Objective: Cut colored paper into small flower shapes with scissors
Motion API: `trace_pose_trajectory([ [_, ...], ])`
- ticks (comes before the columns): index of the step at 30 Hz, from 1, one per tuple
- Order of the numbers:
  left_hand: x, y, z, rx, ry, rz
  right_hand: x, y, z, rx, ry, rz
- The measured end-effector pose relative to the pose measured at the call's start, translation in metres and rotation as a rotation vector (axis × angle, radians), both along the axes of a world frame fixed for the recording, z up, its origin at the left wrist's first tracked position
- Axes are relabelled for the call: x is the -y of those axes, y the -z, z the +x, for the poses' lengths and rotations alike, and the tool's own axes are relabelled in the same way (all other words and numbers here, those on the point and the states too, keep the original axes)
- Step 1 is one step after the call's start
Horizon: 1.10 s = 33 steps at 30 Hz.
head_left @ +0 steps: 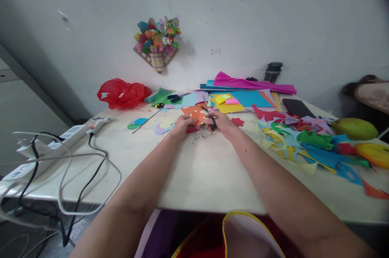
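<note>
My left hand [182, 125] is closed on a piece of orange paper [197, 115] near the middle of the table. In my right hand [222, 123] is a pair of dark-handled scissors [213, 122], blades pointing up and away beside the paper's right edge. Whether the blades touch the paper I cannot tell. A red paper flower [237, 122] lies just right of my right hand. Pale paper cutouts [165, 124] lie left of my left hand, and small scraps are scattered under both hands.
Paper sheets [258, 98] and a second pair of scissors [178, 97] lie at the back. A red plastic bag [121, 92] and power strip [45, 150] are on the left. On the right are a pile of scraps [313, 140], a dark phone-like slab [298, 108] and a green mango-like fruit [354, 128].
</note>
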State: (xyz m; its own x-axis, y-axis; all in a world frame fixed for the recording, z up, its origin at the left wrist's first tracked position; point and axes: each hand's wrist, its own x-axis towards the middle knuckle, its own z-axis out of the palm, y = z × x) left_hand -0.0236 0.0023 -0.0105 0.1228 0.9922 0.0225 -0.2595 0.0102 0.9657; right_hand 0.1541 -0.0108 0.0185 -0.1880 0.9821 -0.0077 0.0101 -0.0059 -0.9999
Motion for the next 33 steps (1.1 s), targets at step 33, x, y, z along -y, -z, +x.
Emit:
trace_pose_trajectory([
  [33,-0.013,0.007,-0.014,0.143,-0.127,0.058,-0.005,-0.013,0.065,0.521,-0.551,0.005],
])
